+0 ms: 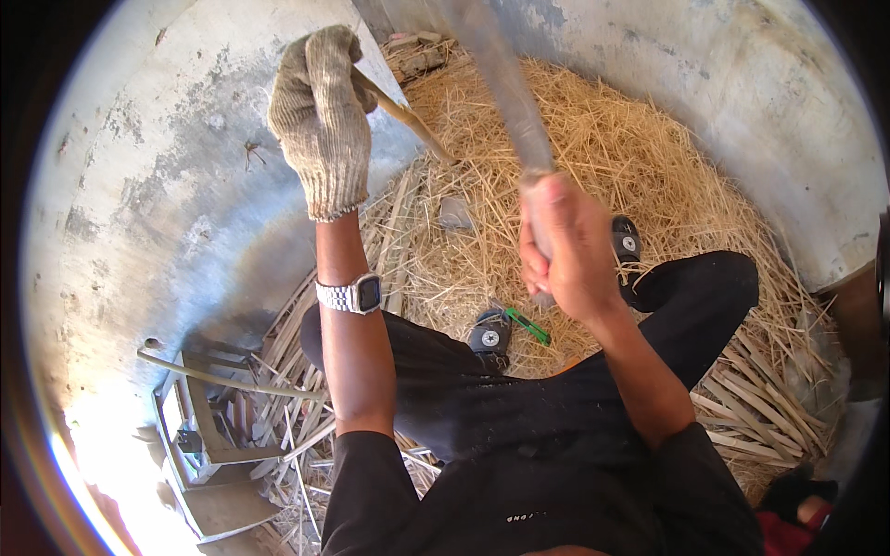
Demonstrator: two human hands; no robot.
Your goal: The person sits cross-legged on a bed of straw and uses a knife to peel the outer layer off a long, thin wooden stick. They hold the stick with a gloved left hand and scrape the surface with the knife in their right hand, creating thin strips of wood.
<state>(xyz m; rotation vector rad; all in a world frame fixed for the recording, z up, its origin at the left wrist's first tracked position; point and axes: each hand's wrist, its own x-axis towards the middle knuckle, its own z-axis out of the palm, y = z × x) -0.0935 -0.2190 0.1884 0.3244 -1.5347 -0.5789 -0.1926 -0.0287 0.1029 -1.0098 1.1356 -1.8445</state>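
My left hand (320, 120), in a knitted beige work glove, is raised at the upper left and closed around a thin curved stick (408, 116) that looks like bamboo or cane. The stick slants down to the right, its lower end over the shavings. My bare right hand (575, 246) grips the handle of a machete-like knife (510, 93). Its long grey blade points up and away, blurred by motion, and its far end runs out of the picture at the top. Blade and stick are apart.
A heap of pale shavings (593, 120) spreads between curved concrete walls (742, 102). Split strips (756, 408) lie at the right. A green-handled tool (527, 325) rests by my foot. At the lower left stands a wooden frame or box (199, 435); red cloth (783, 530) shows lower right.
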